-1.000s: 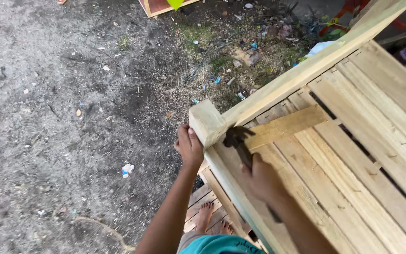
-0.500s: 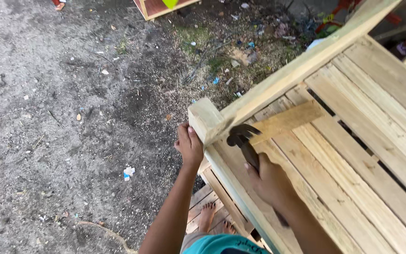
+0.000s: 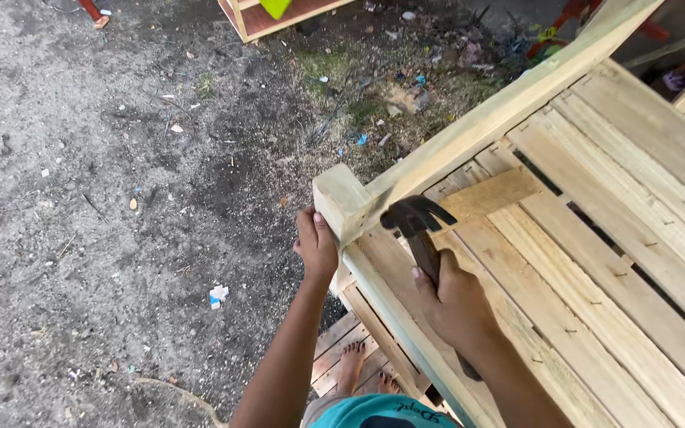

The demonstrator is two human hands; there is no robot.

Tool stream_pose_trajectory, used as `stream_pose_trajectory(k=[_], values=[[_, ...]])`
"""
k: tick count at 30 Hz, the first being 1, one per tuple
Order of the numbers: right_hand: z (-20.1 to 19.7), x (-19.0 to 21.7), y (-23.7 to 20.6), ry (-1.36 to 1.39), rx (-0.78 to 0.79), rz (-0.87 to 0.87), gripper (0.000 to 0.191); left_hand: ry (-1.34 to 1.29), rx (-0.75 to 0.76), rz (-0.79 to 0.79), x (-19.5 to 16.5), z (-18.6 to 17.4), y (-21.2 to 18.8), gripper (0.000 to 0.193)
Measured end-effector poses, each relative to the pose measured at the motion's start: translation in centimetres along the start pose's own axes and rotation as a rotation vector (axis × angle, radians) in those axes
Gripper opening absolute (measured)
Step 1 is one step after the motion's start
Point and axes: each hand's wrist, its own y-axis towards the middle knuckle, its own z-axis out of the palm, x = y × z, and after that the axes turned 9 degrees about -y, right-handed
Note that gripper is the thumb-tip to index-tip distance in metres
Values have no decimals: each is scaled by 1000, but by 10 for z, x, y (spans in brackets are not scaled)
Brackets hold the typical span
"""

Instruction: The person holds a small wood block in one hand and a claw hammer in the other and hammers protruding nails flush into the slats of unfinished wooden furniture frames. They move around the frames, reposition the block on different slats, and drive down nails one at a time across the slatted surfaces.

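Since half a second back your hammer [image 3: 415,226] has dropped a touch, its dark claw head now sitting at the inner corner of the frame rather than lifted clear of it; your grip points have not shifted.

Hammer: centre of frame, head against the joint where the corner post [image 3: 342,202] meets the long top rail [image 3: 517,103], just beside the darker diagonal brace [image 3: 489,194]. Your right hand [image 3: 453,297] is clenched around the handle, about mid-length. Your left hand [image 3: 316,246] grips the outer face of the post, fingers wrapped, steadying it.

For a clean strike, I'd judge: slide the right hand lower on the handle, keep the face square to the wood, keep left fingers on the outside, away from the head.

Around: pale slats [image 3: 596,261] fill the right of frame. Bare feet [image 3: 354,364] on a pallet at bottom centre. Grey gritty ground [image 3: 81,238] at left, litter and sawdust along the top.
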Motion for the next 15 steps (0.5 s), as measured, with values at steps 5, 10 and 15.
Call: stream_pose_trajectory(k=[5,10,15], values=[[41,3,33,-128,-35,-94,46,-243,2,157,-14,-1,1,32],[35,-43,35,375,61,56,37,-136,-168,204,-61,-16,-5,29],[8,-81,-10,928,19,119,34,-14,-246,752,-121,-5,-23,29]])
